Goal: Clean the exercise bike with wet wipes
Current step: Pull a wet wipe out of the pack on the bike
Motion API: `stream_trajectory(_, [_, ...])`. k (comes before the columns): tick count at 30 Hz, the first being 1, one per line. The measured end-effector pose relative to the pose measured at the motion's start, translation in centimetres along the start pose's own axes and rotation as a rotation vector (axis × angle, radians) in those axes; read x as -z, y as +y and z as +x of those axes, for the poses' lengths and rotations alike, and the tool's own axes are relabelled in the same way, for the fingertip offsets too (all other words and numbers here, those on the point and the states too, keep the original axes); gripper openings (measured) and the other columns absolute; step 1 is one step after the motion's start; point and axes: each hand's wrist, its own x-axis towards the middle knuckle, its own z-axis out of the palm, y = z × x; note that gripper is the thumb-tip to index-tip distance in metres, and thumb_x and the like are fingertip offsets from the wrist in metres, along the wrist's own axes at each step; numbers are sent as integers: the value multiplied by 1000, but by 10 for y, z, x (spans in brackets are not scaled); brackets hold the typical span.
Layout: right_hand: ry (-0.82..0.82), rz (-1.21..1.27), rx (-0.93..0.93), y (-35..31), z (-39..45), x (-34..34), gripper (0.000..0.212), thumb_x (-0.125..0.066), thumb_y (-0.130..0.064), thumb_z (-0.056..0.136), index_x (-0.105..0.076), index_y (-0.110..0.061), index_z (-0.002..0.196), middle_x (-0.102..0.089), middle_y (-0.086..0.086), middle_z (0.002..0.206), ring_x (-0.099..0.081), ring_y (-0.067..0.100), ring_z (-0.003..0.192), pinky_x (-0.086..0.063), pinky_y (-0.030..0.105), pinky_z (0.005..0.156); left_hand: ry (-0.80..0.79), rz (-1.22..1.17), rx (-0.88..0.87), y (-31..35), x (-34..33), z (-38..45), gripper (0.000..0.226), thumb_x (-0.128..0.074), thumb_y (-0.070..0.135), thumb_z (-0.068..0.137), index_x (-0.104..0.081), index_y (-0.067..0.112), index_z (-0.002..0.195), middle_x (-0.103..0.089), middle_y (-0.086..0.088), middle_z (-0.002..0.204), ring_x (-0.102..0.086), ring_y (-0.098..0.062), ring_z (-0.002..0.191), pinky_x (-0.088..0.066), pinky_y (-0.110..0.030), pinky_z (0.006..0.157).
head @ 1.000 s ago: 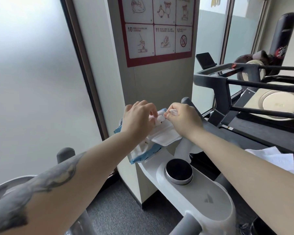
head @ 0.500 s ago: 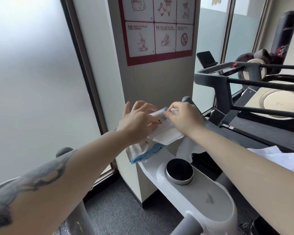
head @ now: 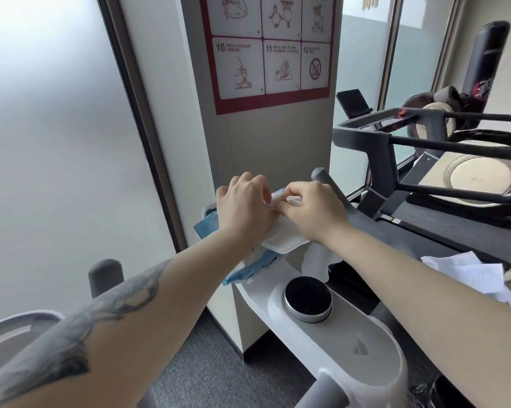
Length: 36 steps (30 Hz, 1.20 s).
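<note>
1. Half a second ago the left hand (head: 245,210) had its fingers spread over the pack of wet wipes (head: 242,266); now they have curled in again and pinch at the opening, next to the right hand (head: 313,213).
2. The right hand is clenched in a pinch on a small white edge at the top of the pack. It may be a wipe or the sealing flap; I cannot tell which.
3. The pack lies on the front end of the exercise bike (head: 345,337), beyond the round black knob (head: 307,298), with its white lid (head: 283,241) folded open under the right wrist.
4. A loose white wipe (head: 317,260) hangs just beside the pack, below the right wrist.
5. With both hands now closed on the opening, a fresh wipe is probably about to be pulled free. No wiping of the bike is underway, so the cleaning itself looks to be on hold.
</note>
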Motion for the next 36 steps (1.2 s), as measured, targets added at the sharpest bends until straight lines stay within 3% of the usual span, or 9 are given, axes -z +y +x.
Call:
stream_trajectory(4, [-30,-43,-6,-1,-2,4,34,-67,-64,71,-52,-36,58,-56,-14,59,-58,16,69,-44,28,57,-44,-38,-99,-11,6,-3,7,-63,23,81,-57,25,82,-53,10,86,-50,-18,92,-36,-34,81])
stream_trajectory(7, [-100,-49,-14,-3,1,1,28,-68,-62,71,-67,-34,74,-68,-13,75,-65,14,84,-52,30,69,-126,-111,-244,-22,19,-2,14,-73,27,79,-68,27,92,-60,12,87,-53,-15,89,-41,-34,79])
stream_trajectory(10, [-212,10,37,-8,3,3,22,-66,-71,66,-68,-49,67,-69,-17,71,-65,11,82,-53,31,72,-112,-89,-387,-33,28,-3,15,-74,37,79,-73,26,89,-64,10,84,-54,-15,83,-42,-32,79])
stream_trajectory(13, [-311,-12,60,-12,-1,18,35,-70,-69,63,-75,-36,73,-62,-17,63,-60,11,78,-50,28,71,-113,-53,-505,-40,33,-6,10,-76,35,78,-74,26,80,-66,10,85,-52,-12,80,-44,-37,86])
stream_trajectory(19, [-113,-249,119,3,-6,68,18,-63,-48,79,-70,-32,77,-60,-13,70,-54,15,78,-37,29,69,-124,242,-784,-51,41,-11,15,-61,23,84,-74,25,91,-69,9,98,-60,-15,100,-31,-51,109])
stream_trajectory(23, [-215,-268,137,10,-21,72,26,-65,-19,70,-66,-39,87,-53,-13,64,-52,14,69,-34,26,64,-167,236,-703,-58,36,-25,29,-46,32,85,-71,27,97,-66,9,108,-56,-15,111,-23,-53,114])
stream_trajectory(29, [42,-78,88,16,-14,29,35,-73,-44,77,-54,-30,104,-59,-14,79,-56,10,75,-35,25,61,-306,295,-635,-43,49,-15,32,-45,34,90,-70,23,106,-65,10,113,-49,-9,120,-4,-49,119])
stream_trajectory(33, [95,-131,139,14,-16,0,27,-68,-34,84,-49,-30,102,-60,-13,96,-59,13,81,-45,28,61,-109,-41,-297,-39,66,-8,25,-54,26,85,-66,24,107,-63,10,110,-56,-18,109,-33,-37,106])
stream_trajectory(36, [88,-251,239,16,-19,-14,10,-57,-27,91,-59,-32,99,-62,-14,111,-65,24,86,-53,37,63,-97,133,-526,-43,59,-22,29,-55,16,85,-70,22,108,-67,6,114,-60,-19,105,-41,-34,100])
